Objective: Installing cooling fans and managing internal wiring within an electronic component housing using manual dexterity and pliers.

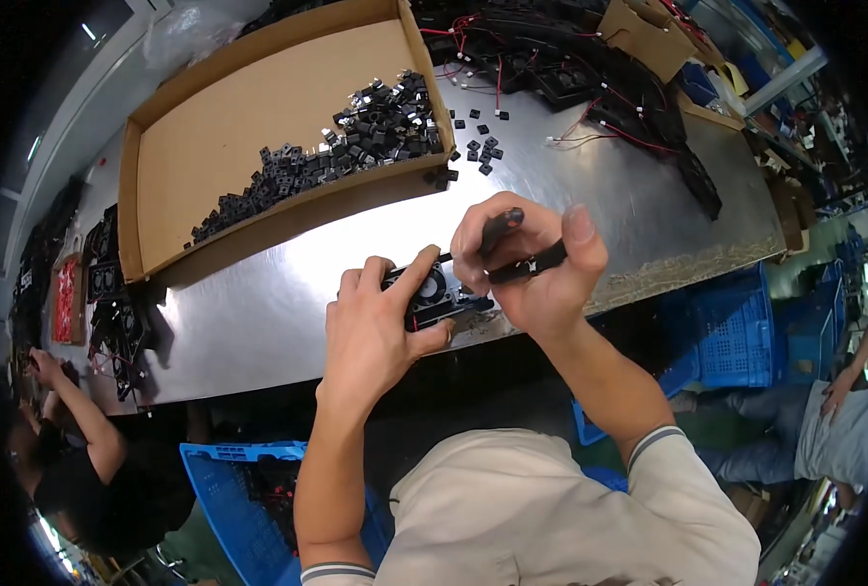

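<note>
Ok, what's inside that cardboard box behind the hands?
The cardboard box holds a heap of small black parts along its near wall; the rest shows bare bottom. Anything beneath the heap is covered.

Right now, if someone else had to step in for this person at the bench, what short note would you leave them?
Left hand: grips a small black fan at the near edge of the metal table.
Right hand: holds a black tool over that fan.
Supplies: small black parts heaped in the cardboard box, a few loose black pieces beside it, wired fans at the far edge.
Done: cannot tell from this view.
Left: the fan in hand appears unfinished.
</note>
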`<state>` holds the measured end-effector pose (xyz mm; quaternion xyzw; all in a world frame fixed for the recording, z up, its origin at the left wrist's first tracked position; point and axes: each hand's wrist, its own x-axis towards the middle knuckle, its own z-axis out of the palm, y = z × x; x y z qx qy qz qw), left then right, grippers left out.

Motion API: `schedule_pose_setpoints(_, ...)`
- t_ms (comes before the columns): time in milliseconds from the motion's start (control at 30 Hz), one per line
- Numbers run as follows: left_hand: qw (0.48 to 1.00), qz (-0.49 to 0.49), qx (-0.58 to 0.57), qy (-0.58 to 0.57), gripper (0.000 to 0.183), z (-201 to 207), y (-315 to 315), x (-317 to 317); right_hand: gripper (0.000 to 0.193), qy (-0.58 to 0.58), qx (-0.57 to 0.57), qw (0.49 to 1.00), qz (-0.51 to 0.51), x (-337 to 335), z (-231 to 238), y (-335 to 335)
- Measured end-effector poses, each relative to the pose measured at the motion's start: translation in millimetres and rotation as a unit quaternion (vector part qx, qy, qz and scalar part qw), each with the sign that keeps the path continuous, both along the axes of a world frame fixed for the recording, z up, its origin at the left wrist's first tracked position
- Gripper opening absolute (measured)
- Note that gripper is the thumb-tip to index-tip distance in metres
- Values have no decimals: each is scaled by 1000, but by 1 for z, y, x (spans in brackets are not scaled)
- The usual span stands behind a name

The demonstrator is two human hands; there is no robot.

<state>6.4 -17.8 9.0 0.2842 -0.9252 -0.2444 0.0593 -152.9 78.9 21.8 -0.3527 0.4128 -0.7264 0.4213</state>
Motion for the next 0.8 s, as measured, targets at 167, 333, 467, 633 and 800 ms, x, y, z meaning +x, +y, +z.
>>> schedule_pose_setpoints(167, 1000, -3, 3, -9, 59, 3, 1, 0, 92, 51, 2, 999, -12, 4, -6, 1)
schedule_pose_setpoints(333, 1000, -2, 3, -27, 57, 1, 0, 1, 94, 75, 25, 997, -8, 7, 6, 2)
schedule_pose_setpoints(467, 999, -11, -36, -5, 76, -8, -1, 5, 97, 101, -69, 992, 25, 4, 12, 9)
schedule_pose_setpoints(633, 999, -7, -32, -8, 76, -2, -2, -3, 97, 172, -23, 985, 9, 4, -9, 18)
schedule_pose_setpoints(800, 999, -15, -39, -14, 76, -4, -2, 0, 95, 77, -40, 994, -62, 12, -8, 7)
